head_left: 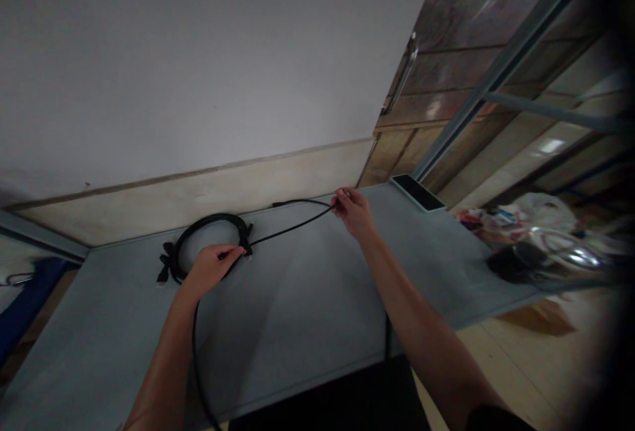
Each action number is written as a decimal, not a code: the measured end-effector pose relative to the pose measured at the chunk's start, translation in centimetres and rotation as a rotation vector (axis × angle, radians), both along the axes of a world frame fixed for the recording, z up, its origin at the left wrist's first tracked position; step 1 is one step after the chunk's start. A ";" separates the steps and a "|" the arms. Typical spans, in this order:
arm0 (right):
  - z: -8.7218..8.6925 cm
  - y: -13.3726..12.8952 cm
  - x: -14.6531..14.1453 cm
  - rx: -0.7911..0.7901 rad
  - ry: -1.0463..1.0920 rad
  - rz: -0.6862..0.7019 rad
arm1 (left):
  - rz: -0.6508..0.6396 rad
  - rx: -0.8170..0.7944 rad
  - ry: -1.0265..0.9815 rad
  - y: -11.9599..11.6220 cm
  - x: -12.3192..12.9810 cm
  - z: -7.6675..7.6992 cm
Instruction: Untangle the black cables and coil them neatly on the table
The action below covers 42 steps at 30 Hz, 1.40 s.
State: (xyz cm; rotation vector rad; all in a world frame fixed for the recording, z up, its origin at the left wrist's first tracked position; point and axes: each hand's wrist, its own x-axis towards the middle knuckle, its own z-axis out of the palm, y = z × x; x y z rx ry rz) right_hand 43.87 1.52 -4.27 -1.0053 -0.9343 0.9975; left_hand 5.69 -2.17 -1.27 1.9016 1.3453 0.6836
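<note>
On the grey table lies a coiled black cable (211,219), bound at its left side where connector ends (163,274) stick out. My left hand (211,264) is closed in a pinch at the right side of the coil, by a dark tie or knot (247,248). From there a single strand (292,227) runs up to the right. My right hand (352,209) grips that strand near the table's back edge, and a loop of it bends back left to a loose end. Another length of black cable (197,358) hangs down past my left forearm over the front edge.
A phone-like slab with a black face (419,193) lies at the table's back right corner (391,209). Behind the table stands a pale wall panel (223,87). Metal shelf posts (496,80) rise on the right, with bags and clutter (536,219) beyond the table.
</note>
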 end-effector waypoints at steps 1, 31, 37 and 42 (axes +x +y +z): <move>0.1 0.0 0.2 -0.004 -0.021 -0.003 | 0.008 -0.019 -0.024 0.0 -0.1 0.1; -0.7 0.2 -2.3 -0.059 0.308 0.072 | -0.102 0.377 0.082 -1.2 3.5 -2.1; 0.2 -0.5 -2.5 -0.127 0.778 0.272 | -0.154 0.319 0.081 -1.6 4.0 -2.1; 0.6 -0.8 -2.3 -0.103 0.735 0.244 | -0.217 0.274 0.112 -1.9 4.5 -2.2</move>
